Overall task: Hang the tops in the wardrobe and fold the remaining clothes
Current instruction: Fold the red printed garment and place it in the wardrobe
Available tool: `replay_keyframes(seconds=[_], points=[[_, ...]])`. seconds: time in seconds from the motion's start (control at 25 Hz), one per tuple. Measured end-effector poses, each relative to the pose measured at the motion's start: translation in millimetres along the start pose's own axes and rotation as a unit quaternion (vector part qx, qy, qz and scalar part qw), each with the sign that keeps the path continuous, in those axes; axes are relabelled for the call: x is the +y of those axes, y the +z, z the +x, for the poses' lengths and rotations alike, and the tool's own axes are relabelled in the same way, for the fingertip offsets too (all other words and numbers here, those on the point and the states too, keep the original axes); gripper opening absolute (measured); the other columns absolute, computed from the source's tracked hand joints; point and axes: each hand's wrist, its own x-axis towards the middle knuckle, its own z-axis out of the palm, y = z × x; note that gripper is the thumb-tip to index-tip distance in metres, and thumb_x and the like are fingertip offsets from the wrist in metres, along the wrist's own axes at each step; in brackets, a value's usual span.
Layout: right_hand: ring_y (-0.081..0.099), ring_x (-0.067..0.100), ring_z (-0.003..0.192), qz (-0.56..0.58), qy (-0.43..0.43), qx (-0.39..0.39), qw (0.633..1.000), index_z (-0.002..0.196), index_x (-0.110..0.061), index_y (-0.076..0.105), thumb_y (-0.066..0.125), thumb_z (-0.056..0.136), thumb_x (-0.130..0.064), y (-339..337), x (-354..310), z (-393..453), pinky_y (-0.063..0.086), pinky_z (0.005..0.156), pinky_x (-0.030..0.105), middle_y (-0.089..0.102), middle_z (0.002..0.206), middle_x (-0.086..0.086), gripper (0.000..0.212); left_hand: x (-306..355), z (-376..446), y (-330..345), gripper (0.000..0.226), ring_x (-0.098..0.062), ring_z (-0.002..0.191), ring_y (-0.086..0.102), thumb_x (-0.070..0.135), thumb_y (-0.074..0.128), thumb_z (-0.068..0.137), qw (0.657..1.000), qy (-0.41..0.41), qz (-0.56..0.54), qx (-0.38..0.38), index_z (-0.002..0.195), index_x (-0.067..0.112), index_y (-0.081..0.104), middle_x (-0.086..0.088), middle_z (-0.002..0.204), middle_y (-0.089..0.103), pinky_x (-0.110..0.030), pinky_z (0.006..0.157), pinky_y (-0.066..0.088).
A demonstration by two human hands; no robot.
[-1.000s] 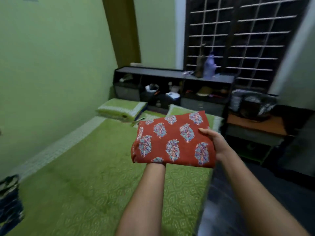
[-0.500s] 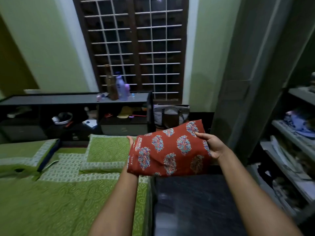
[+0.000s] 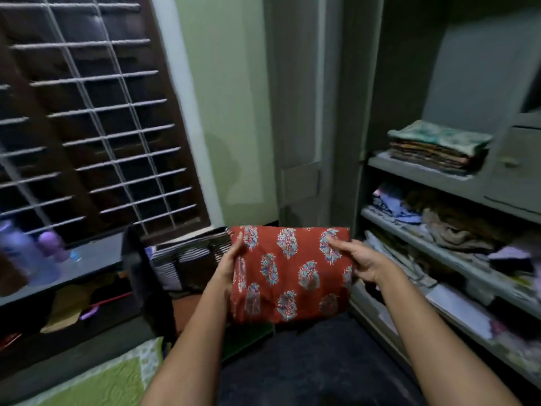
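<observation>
A folded red cloth (image 3: 289, 273) with blue-and-white leaf prints is held flat in front of me, at waist height. My left hand (image 3: 229, 266) grips its left edge, thumb on top. Its right edge is held by my right hand (image 3: 361, 262), thumb lying on the print and fingers underneath. The open wardrobe (image 3: 456, 183) stands just to the right, its grey shelves facing me. A neat pile of folded clothes (image 3: 439, 148) lies on an upper shelf.
The lower shelves hold loose, crumpled clothes (image 3: 456, 227) and papers. The wardrobe door (image 3: 301, 112) stands open behind the cloth. A barred window (image 3: 87, 112) fills the left. Below it are a dark shelf unit with bottles (image 3: 32, 253), a striped bag (image 3: 187, 259) and the green bed corner (image 3: 96, 382).
I have turned right from the bed toward the wardrobe, carrying the red cloth. The shelves now fill the right side. My left hand has come from beneath the cloth to grip its left edge.
</observation>
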Motion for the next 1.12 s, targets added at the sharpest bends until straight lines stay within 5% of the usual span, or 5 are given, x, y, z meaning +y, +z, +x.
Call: replay_keyframes(seconds=[0.2,0.44,0.6,0.84,1.12], points=[[0.071,0.017,0.079,-0.063,-0.140,0.187,0.970,0.112,-0.011,0.065,0.069,0.086,-0.018,-59,-37,35,0.056,0.063,0.024,0.073,0.094,0.007,0.027,18,118,73,0.049,-0.034,0.100,0.067,0.036,0.073,0.078,0.984,0.013,0.171,-0.040,0.116,0.007,0.063,-0.018,0.111,0.069,-0.045,0.087,0.054],[0.070,0.015,0.087,-0.138,-0.268,0.340,0.891,0.113,-0.016,0.065,0.064,0.090,-0.021,-172,-92,89,0.057,0.076,0.028,0.072,0.094,-0.006,0.023,13,244,201,0.020,-0.022,0.096,0.068,0.020,0.069,0.086,0.957,0.179,0.205,-0.103,0.104,0.016,0.063,-0.006,0.102,0.071,-0.031,0.082,0.055],[0.066,0.025,0.097,-0.280,-0.283,0.509,0.763,0.126,-0.019,0.058,0.056,0.094,-0.037,-239,-153,124,0.053,0.079,0.035,0.070,0.106,0.005,0.036,26,329,303,0.012,-0.020,0.106,0.061,0.024,0.057,0.095,0.908,0.307,0.271,-0.086,0.107,0.026,0.057,0.009,0.101,0.065,-0.031,0.090,0.048],[0.063,0.039,0.095,-0.386,-0.325,0.645,0.574,0.133,-0.013,0.051,0.052,0.096,-0.014,-310,-258,163,0.046,0.072,0.039,0.066,0.108,0.019,0.037,66,420,435,0.030,-0.040,0.099,0.061,0.024,0.041,0.098,0.775,0.460,0.430,0.056,0.124,0.010,0.046,-0.019,0.108,0.065,-0.043,0.082,0.045],[0.064,0.035,0.092,-0.355,-0.326,0.669,0.565,0.129,-0.022,0.051,0.044,0.099,-0.041,-387,-347,206,0.052,0.074,0.043,0.069,0.102,0.014,0.037,124,526,536,0.034,-0.038,0.098,0.062,0.033,0.045,0.099,0.714,0.553,0.426,-0.055,0.126,0.013,0.051,-0.015,0.105,0.068,-0.041,0.079,0.046]])
